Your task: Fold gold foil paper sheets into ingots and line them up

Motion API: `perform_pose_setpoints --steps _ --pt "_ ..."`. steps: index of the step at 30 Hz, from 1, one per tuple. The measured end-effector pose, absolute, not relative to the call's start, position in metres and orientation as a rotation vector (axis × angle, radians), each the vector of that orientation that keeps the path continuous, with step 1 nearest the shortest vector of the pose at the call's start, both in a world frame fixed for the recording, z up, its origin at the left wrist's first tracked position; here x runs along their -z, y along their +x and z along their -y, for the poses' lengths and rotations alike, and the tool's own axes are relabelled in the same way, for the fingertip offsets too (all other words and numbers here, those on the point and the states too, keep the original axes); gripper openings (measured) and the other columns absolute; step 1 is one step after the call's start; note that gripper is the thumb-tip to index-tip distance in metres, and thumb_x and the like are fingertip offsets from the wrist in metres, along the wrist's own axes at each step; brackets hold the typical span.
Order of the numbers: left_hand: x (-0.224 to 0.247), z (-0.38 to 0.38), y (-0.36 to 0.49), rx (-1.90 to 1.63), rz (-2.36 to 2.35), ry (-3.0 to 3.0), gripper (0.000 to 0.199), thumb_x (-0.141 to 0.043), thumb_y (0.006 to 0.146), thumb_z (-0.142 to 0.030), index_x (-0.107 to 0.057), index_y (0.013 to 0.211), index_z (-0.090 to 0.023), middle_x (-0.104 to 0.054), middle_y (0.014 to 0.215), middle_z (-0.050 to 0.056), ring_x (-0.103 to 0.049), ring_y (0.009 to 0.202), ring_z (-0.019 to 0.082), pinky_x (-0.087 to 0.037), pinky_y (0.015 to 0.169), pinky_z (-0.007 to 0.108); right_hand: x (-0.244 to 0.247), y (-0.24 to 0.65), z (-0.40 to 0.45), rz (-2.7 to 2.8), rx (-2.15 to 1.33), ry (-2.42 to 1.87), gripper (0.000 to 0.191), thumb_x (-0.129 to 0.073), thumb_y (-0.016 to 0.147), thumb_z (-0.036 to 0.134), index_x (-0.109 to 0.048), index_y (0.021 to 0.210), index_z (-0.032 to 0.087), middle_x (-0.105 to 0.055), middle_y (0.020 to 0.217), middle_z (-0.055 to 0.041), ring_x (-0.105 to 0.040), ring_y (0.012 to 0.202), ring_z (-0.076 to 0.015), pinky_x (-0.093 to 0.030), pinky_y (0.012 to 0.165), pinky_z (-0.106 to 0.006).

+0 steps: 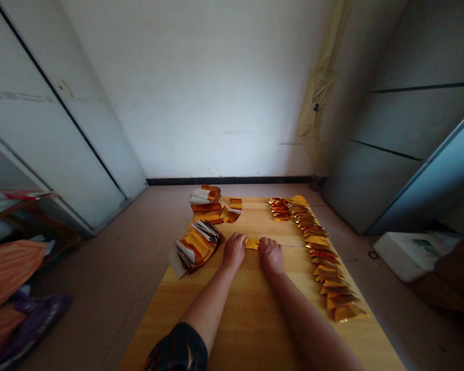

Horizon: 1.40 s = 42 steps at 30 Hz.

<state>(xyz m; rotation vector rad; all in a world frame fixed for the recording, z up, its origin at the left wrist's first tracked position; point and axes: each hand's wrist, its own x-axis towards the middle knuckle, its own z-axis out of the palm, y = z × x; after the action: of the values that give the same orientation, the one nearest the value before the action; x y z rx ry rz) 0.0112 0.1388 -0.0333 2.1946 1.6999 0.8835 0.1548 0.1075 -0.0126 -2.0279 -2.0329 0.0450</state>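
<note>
A small piece of gold foil paper (pixel 252 243) lies between my two hands at the middle of the wooden table. My left hand (pixel 235 250) grips its left end with curled fingers. At its right end my right hand (pixel 271 255) has bent fingers pressed onto the paper. Left of my left hand is a fanned stack of gold foil sheets (pixel 201 246) with white backs. Folded gold paper pieces (pixel 325 263) overlap in a long row along the table's right side. A shorter group of folded gold pieces (pixel 280 208) sits at the far right.
More foil sheets (pixel 206 212) and a curled bundle (pixel 205 195) lie at the table's (pixel 247 314) far left. A white box (pixel 404 255) stands on the floor at right. Orange and purple bags (pixel 27 309) are at left. Cabinets (pixel 394 118) flank the wall.
</note>
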Motion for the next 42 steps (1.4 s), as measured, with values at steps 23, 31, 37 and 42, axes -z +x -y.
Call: perform_pose_setpoints --steps 23,31,37,42 --pt "0.01 -0.133 0.019 -0.422 -1.788 2.383 0.028 -0.044 0.088 -0.012 -0.065 0.098 -0.027 -0.056 0.097 0.003 -0.052 0.091 0.015 -0.038 0.079 0.025 0.005 0.156 -0.113 2.17 0.021 -2.054 0.019 -0.04 0.094 0.02 -0.059 0.096 0.019 -0.063 0.093 -0.0073 -0.058 0.084 -0.0174 -0.028 0.072 -0.029" --pt "0.011 -0.129 0.016 -0.41 -1.83 2.408 0.027 -0.045 0.089 -0.018 -0.068 0.097 -0.029 -0.055 0.107 0.003 -0.049 0.097 0.017 -0.038 0.08 0.026 0.004 0.162 -0.114 2.215 -0.019 -1.932 0.016 -0.045 0.093 0.024 -0.061 0.093 0.024 -0.06 0.097 -0.0037 -0.054 0.092 -0.0161 -0.028 0.072 -0.028" --pt "0.007 -0.123 0.015 -0.503 -1.859 2.34 0.026 -0.05 0.088 -0.024 -0.07 0.101 -0.036 -0.058 0.107 0.004 -0.047 0.102 0.02 -0.036 0.085 0.033 0.004 0.16 -0.115 2.149 -0.053 -1.992 0.019 -0.045 0.09 0.023 -0.064 0.09 0.021 -0.061 0.096 -0.0062 -0.053 0.092 -0.0172 -0.029 0.073 -0.029" --pt "0.006 -0.124 0.013 -0.521 -1.936 2.186 0.022 -0.056 0.086 -0.028 -0.071 0.099 -0.037 -0.059 0.109 0.004 -0.046 0.104 0.021 -0.035 0.085 0.034 0.002 0.145 -0.107 1.962 -0.015 -2.117 0.022 -0.051 0.087 0.039 -0.064 0.089 0.021 -0.06 0.098 -0.0077 -0.05 0.096 -0.0214 -0.03 0.078 -0.032"
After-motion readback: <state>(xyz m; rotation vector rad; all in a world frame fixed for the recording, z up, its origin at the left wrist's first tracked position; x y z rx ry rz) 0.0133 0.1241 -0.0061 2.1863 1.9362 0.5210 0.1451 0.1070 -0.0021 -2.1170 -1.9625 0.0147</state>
